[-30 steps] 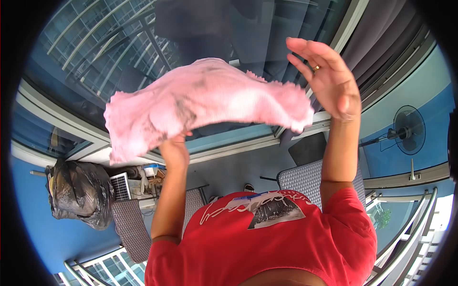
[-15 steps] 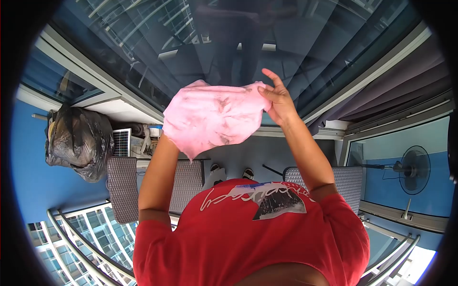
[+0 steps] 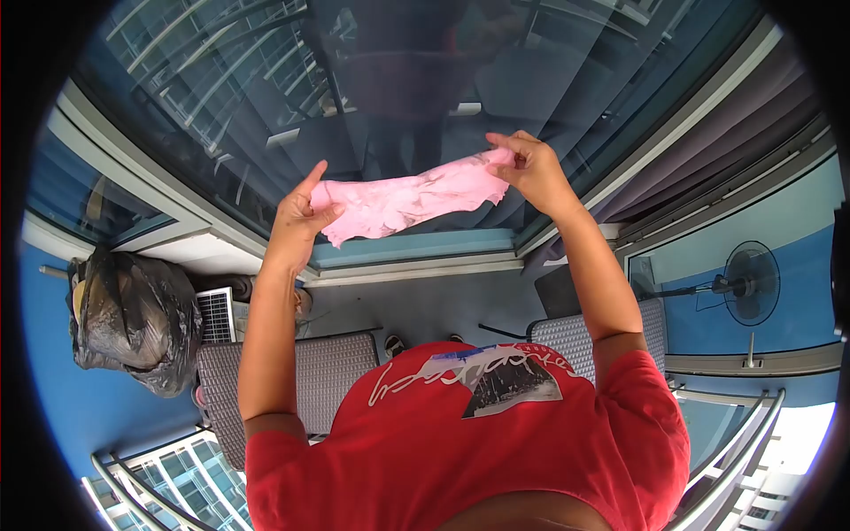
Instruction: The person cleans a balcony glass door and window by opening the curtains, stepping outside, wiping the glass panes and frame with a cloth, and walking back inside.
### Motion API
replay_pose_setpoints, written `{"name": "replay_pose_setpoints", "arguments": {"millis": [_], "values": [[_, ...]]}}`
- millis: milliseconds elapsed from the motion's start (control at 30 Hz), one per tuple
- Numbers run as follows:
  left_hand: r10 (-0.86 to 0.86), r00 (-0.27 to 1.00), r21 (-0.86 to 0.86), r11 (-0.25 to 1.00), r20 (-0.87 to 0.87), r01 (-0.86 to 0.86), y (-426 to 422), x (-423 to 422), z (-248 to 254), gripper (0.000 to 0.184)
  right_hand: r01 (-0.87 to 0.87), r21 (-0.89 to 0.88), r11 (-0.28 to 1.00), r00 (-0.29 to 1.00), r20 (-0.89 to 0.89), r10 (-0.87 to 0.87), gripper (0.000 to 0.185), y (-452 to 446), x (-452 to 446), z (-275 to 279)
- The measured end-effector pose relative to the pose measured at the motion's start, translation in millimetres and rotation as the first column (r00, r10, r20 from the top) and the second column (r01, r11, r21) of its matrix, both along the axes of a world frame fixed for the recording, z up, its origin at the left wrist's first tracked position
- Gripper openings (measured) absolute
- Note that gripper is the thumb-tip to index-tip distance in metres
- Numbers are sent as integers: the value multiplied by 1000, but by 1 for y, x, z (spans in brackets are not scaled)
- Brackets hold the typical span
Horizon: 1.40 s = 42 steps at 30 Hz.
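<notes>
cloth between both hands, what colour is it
The cloth is pink with darker greyish smudges, clearest in the head view.

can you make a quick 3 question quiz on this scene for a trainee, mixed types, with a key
1. Multiple choice: how is the pink cloth held?
A) bunched in one hand
B) one end in each hand
C) draped over a forearm

2. True or false: the fan is on the same side of the view as the person's right hand.

3. Short answer: which hand appears nearer the black plastic bag in the view?

Key:
1. B
2. True
3. The left hand
</notes>
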<state>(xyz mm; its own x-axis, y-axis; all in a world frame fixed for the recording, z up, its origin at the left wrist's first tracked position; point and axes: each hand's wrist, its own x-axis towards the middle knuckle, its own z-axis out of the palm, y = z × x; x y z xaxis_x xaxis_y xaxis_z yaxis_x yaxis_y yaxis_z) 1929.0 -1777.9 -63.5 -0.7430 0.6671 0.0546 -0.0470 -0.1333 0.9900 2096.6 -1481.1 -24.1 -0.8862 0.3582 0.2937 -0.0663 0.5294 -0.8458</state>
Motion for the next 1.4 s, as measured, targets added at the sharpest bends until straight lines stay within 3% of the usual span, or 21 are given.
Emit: {"name": "replay_pose_setpoints", "arguments": {"millis": [33,67,100,133,200,233,267,300,367,433,567,667,767,800,867,1000,1100,1200,1233,1300,1400], "values": [[-17,1000,17,1000,-23,17,-3,-3,15,66,50,327,944,993,82,-81,33,-3,3,13],[7,930,-214,972,-368,-93,-7,-6,33,53,77,327,942,994,43,-96,21,-4,4,22],[-29,729,-340,897,-684,-284,-4,-10,55,42,44,393,918,996,49,-68,13,-3,11,37],[18,656,-283,893,-754,-350,-2,-9,78,34,-2,440,898,998,52,-24,12,-1,20,51],[94,395,-68,924,-914,-377,4,-7,126,24,-256,175,951,966,89,244,14,8,40,76],[129,210,55,943,-969,-327,10,-6,151,22,-419,-164,893,908,-48,417,16,11,46,79],[54,392,-14,985,-918,-170,21,-2,174,21,-605,-500,620,796,-385,467,24,12,42,65],[-63,386,-105,990,-920,-90,38,-6,189,19,-639,-557,530,757,-575,310,33,-4,27,50],[-299,290,-308,951,-909,15,80,7,214,17,-625,-678,386,759,-643,100,47,-67,9,25],[-333,-77,-335,942,-940,12,130,22,210,16,-587,-681,437,758,-652,2,52,-130,6,20],[-369,-293,-423,894,-882,147,202,83,185,32,-441,-769,464,728,-608,-316,49,-125,8,-6],[-45,-173,-96,949,-984,300,211,115,213,51,-193,-777,599,511,-601,-615,47,-54,15,-3],[125,-29,105,920,-992,377,196,117,230,44,369,-559,743,264,-704,-660,44,38,36,20],[134,-44,108,923,-990,370,196,109,228,44,631,-314,709,301,-744,-597,50,65,47,29],[173,9,165,925,-985,341,191,92,216,40,959,139,248,249,-833,-494,62,121,68,47],[125,133,146,976,-983,161,186,59,177,39,966,222,134,260,-819,-511,75,220,38,35],[138,243,144,990,-960,6,179,35,144,40,907,415,72,391,-765,-512,51,255,14,19],[150,337,100,982,-930,-163,154,14,111,40,881,367,299,468,-769,-435,35,290,5,32],[159,346,90,974,-925,-206,144,7,104,40,924,326,200,371,-889,-268,28,288,9,70],[218,442,95,954,-870,-284,127,-2,93,38,935,304,185,343,-909,-239,31,287,15,141],[243,467,84,938,-850,-337,118,-3,94,38,920,374,119,387,-914,-118,54,284,23,246]]}}
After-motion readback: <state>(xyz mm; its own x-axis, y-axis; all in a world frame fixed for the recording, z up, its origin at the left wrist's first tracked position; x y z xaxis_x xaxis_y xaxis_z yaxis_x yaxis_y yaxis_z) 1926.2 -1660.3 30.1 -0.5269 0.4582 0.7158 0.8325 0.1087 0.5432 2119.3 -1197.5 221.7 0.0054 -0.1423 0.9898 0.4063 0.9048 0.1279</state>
